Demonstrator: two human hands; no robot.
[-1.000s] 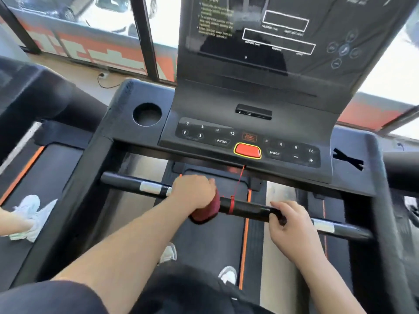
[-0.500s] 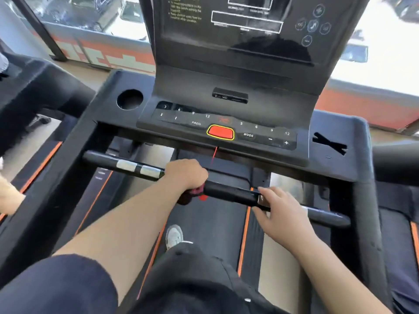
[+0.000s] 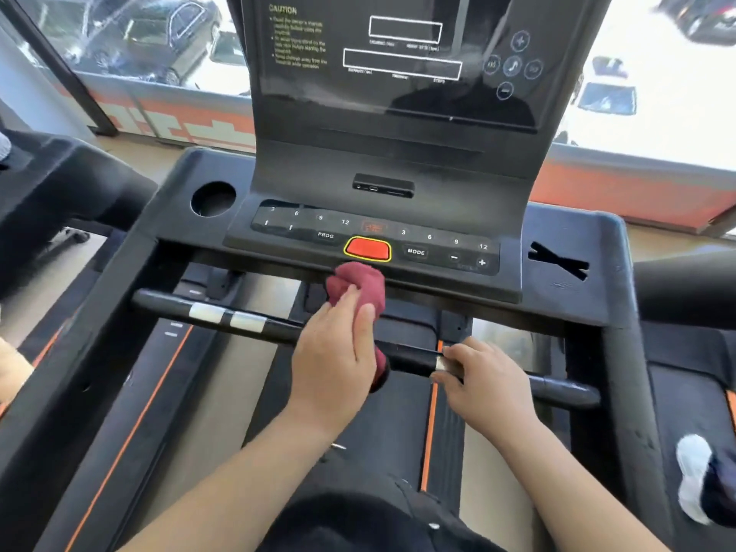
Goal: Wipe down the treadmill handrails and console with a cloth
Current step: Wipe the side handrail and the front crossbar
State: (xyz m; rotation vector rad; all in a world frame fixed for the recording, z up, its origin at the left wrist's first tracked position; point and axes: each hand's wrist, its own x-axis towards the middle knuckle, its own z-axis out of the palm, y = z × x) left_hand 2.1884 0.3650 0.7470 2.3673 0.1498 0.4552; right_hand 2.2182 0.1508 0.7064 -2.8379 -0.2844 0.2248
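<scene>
A black front handrail [image 3: 255,322] with silver sensor bands crosses the treadmill below the console [image 3: 374,237]. My left hand [image 3: 334,354] holds a bunched dark red cloth [image 3: 358,282] over the middle of the bar. The cloth sticks up past my fingers toward the console's lower edge, just under the red stop button [image 3: 367,249]. My right hand [image 3: 484,376] grips the handrail to the right, fingers wrapped on a silver band. The tall dark display panel [image 3: 398,61] rises behind the button row.
A round cup holder [image 3: 213,199] sits left of the console and an X-shaped slot [image 3: 557,264] on the right. Side rails [image 3: 621,352] frame the belt [image 3: 382,424]. Another treadmill lies to the left. Someone's white shoe [image 3: 693,472] shows at lower right. Windows stand ahead.
My left hand has loosened from the handrail and lifted the cloth up toward the console's edge. My right hand stays on the bar. The view has tilted slightly upward.
</scene>
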